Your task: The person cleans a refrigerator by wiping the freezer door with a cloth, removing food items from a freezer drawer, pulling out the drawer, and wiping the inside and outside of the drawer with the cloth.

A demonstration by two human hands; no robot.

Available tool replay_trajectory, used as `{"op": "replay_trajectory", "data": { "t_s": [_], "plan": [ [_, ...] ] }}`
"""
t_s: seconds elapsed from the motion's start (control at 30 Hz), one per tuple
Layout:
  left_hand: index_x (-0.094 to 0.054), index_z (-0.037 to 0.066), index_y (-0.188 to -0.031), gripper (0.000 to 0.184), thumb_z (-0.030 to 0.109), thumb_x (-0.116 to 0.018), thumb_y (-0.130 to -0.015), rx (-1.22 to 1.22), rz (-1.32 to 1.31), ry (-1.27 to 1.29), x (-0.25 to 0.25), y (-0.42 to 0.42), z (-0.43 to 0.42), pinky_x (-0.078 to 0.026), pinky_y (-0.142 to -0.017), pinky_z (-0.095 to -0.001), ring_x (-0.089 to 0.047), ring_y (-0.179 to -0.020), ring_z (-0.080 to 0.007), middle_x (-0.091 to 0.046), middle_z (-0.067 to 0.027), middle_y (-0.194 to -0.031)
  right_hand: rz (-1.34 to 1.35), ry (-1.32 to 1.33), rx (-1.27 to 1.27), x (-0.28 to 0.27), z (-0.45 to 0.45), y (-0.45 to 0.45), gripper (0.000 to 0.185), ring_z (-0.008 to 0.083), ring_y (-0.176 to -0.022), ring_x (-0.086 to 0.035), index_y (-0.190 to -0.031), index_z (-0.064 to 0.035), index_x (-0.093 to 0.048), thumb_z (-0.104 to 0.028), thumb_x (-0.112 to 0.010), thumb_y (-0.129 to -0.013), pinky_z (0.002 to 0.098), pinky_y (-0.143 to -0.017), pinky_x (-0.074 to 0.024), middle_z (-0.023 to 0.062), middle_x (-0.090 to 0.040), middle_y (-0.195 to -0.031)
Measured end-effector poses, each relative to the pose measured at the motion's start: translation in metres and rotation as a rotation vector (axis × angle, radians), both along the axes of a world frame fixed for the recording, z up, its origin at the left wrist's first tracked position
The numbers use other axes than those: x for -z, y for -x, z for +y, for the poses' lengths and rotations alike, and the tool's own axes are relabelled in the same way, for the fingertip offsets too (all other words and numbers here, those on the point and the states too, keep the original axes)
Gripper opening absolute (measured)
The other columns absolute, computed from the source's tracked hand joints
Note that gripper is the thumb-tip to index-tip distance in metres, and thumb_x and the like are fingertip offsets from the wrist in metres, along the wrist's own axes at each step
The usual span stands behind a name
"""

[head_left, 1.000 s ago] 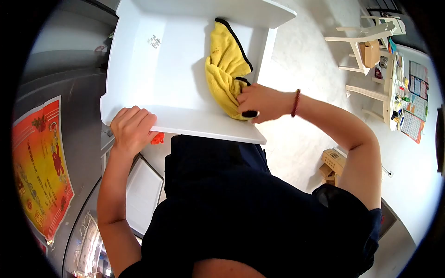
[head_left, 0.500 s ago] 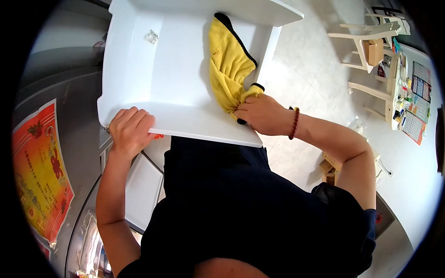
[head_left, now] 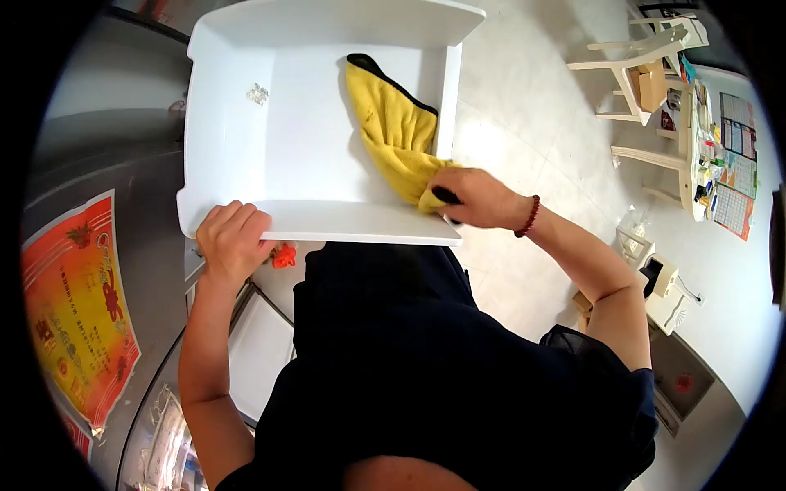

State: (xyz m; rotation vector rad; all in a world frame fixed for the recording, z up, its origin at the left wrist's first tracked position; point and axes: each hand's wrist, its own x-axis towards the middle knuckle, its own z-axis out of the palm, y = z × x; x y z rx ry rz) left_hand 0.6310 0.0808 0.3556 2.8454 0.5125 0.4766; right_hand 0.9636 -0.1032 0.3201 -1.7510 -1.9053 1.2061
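A white plastic drawer point(head_left: 311, 221) is held up in front of my body, its inside facing me. My left hand point(head_left: 233, 237) grips the drawer's near wall at the left corner, fingers over the rim. A yellow cloth point(head_left: 393, 123) with black edging lies partly bunched in the drawer's right part. My right hand point(head_left: 475, 198), with a dark red bead bracelet at the wrist, clutches the cloth's lower end at the near right corner. A small clear patch with markings point(head_left: 258, 94) shows on the drawer's inner surface at the left.
A grey metal appliance front with a red and yellow poster point(head_left: 86, 311) stands at the left. Below the drawer hangs a small red object point(head_left: 284, 256). White chairs point(head_left: 639, 74), a cluttered table point(head_left: 694, 155) and a cardboard box point(head_left: 648, 86) are at the right, beyond the pale floor.
The cloth's upper end has shifted left inside the drawer, with my right hand still clutching its lower end. The drawer has tilted slightly in view. My left hand keeps its hold on the rim.
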Motion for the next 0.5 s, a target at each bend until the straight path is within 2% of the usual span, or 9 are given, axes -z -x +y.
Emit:
{"op": "replay_trajectory", "data": {
  "t_s": [0.07, 0.1, 0.17, 0.2, 0.3, 0.33, 0.43, 0.47, 0.5],
  "plan": [
    [-0.050, 0.011, -0.062, 0.028, 0.010, -0.075, -0.050, -0.003, 0.002, 0.011, 0.002, 0.002, -0.004, -0.039, -0.052, -0.0320, -0.051, -0.058, -0.0202, -0.049, -0.0020, -0.060, -0.269, -0.227, 0.132, 0.015, 0.000, -0.011, 0.023, 0.0332, -0.094, -0.060, -0.103, -0.0041, -0.059, -0.012, -0.064, -0.082, 0.0404, -0.081, -0.0499, 0.0151, -0.064, -0.098],
    [-0.050, 0.011, -0.062, 0.027, 0.011, -0.075, -0.051, -0.007, -0.005, 0.013, 0.002, 0.003, -0.005, -0.039, -0.052, -0.0320, -0.051, -0.058, -0.0202, -0.049, -0.0018, -0.061, -0.359, -0.167, 0.270, 0.007, 0.008, -0.018, 0.024, 0.0303, -0.093, -0.061, -0.104, -0.0038, -0.058, -0.014, -0.065, -0.083, 0.0375, -0.079, -0.0506, 0.0140, -0.064, -0.094],
    [-0.051, 0.012, -0.063, 0.027, 0.012, -0.075, -0.051, -0.028, -0.016, 0.015, 0.000, 0.004, -0.009, -0.039, -0.052, -0.0320, -0.051, -0.059, -0.0201, -0.050, -0.0016, -0.061, -0.214, -0.023, 0.696, 0.007, 0.018, -0.028, 0.030, 0.0243, -0.092, -0.062, -0.105, -0.0011, -0.057, -0.020, -0.068, -0.085, 0.0349, -0.076, -0.0504, 0.0129, -0.064, -0.093],
    [-0.051, 0.012, -0.063, 0.027, 0.012, -0.076, -0.052, -0.035, -0.012, 0.009, 0.002, 0.006, -0.012, -0.039, -0.053, -0.0320, -0.052, -0.059, -0.0199, -0.050, -0.0014, -0.062, -0.012, 0.137, 0.845, 0.010, 0.024, -0.033, 0.049, 0.0187, -0.092, -0.063, -0.110, 0.0041, -0.054, -0.032, -0.074, -0.083, 0.0309, -0.076, -0.0511, 0.0133, -0.065, -0.096],
    [-0.053, 0.012, -0.064, 0.026, 0.014, -0.077, -0.053, -0.055, -0.005, -0.004, 0.007, 0.011, -0.020, -0.040, -0.054, -0.0321, -0.053, -0.061, -0.0194, -0.052, -0.0009, -0.063, 0.022, -0.034, 0.852, 0.051, 0.024, -0.016, 0.069, 0.0256, -0.092, -0.067, -0.110, 0.0094, -0.052, -0.045, -0.078, -0.076, 0.0332, -0.081, -0.0533, 0.0197, -0.067, -0.098],
    [-0.054, 0.012, -0.065, 0.026, 0.015, -0.077, -0.054, -0.060, -0.005, -0.002, 0.007, 0.012, -0.023, -0.040, -0.054, -0.0321, -0.054, -0.061, -0.0193, -0.053, -0.0008, -0.064, 0.082, -0.039, 0.869, 0.056, 0.028, -0.013, 0.074, 0.0237, -0.090, -0.067, -0.113, 0.0105, -0.050, -0.043, -0.082, -0.072, 0.0315, -0.079, -0.0541, 0.0163, -0.066, -0.101],
    [-0.058, 0.012, -0.065, 0.025, 0.019, -0.079, -0.055, -0.092, 0.004, 0.010, 0.007, 0.012, -0.034, -0.042, -0.055, -0.0334, -0.056, -0.063, -0.0202, -0.056, -0.0012, -0.065, 0.334, 0.079, 0.957, 0.048, 0.039, -0.010, 0.070, 0.0189, -0.093, -0.065, -0.116, 0.0087, -0.050, -0.032, -0.085, -0.070, 0.0311, -0.079, -0.0541, 0.0150, -0.065, -0.104],
    [-0.059, 0.011, -0.066, 0.025, 0.020, -0.080, -0.055, -0.106, 0.007, 0.016, 0.008, 0.012, -0.038, -0.042, -0.056, -0.0341, -0.057, -0.063, -0.0208, -0.057, -0.0014, -0.065, 0.461, 0.134, 1.026, 0.042, 0.041, -0.007, 0.064, 0.0153, -0.093, -0.064, -0.116, 0.0054, -0.052, -0.022, -0.086, -0.069, 0.0305, -0.081, -0.0533, 0.0110, -0.065, -0.103],
    [-0.059, 0.011, -0.066, 0.024, 0.021, -0.080, -0.056, -0.114, -0.002, 0.014, 0.010, 0.013, -0.041, -0.042, -0.056, -0.0340, -0.057, -0.063, -0.0209, -0.057, -0.0016, -0.065, 0.514, 0.140, 1.053, 0.043, 0.043, -0.006, 0.059, 0.0154, -0.091, -0.064, -0.115, 0.0049, -0.054, -0.019, -0.084, -0.070, 0.0299, -0.080, -0.0531, 0.0100, -0.066, -0.101]
  ]
}}
